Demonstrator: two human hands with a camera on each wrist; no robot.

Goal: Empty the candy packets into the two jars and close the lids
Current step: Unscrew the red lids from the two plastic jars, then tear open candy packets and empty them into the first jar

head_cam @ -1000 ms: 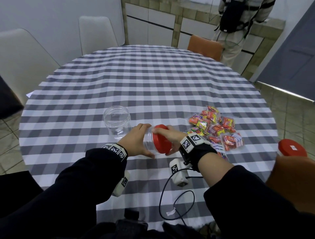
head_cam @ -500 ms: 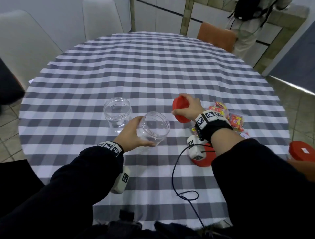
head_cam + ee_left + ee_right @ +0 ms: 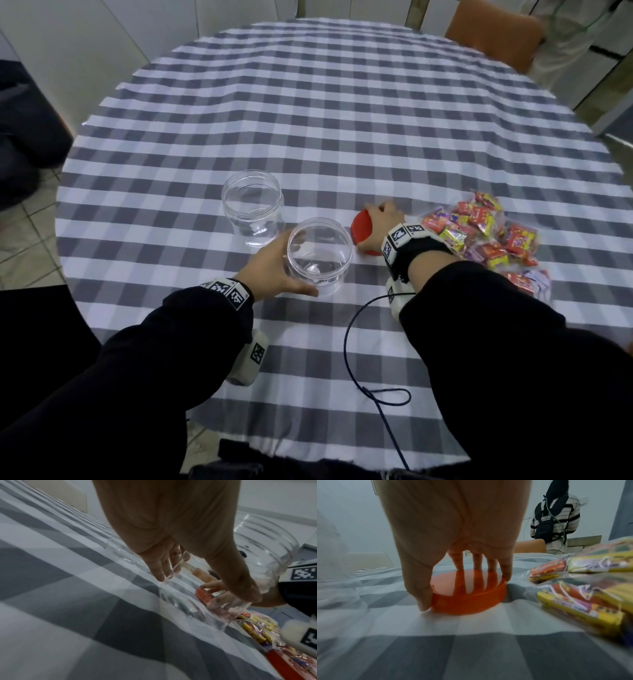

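Observation:
Two clear, lidless jars stand upright on the checked tablecloth. My left hand grips the near jar round its left side, thumb in front; the wrist view shows its fingers curled against the clear wall. The far jar stands free just behind it. My right hand holds a red lid down on the cloth, thumb and fingers round the lid's rim. A heap of colourful candy packets lies right of that hand.
The round table's far half is bare cloth. A dark cable loops over the near cloth. An orange chair and a standing person are beyond the far right edge; white chairs sit at the back left.
The red lid came off the near jar. My right hand carried it right and lowered it onto the cloth beside the packets. My left hand stood the jar upright.

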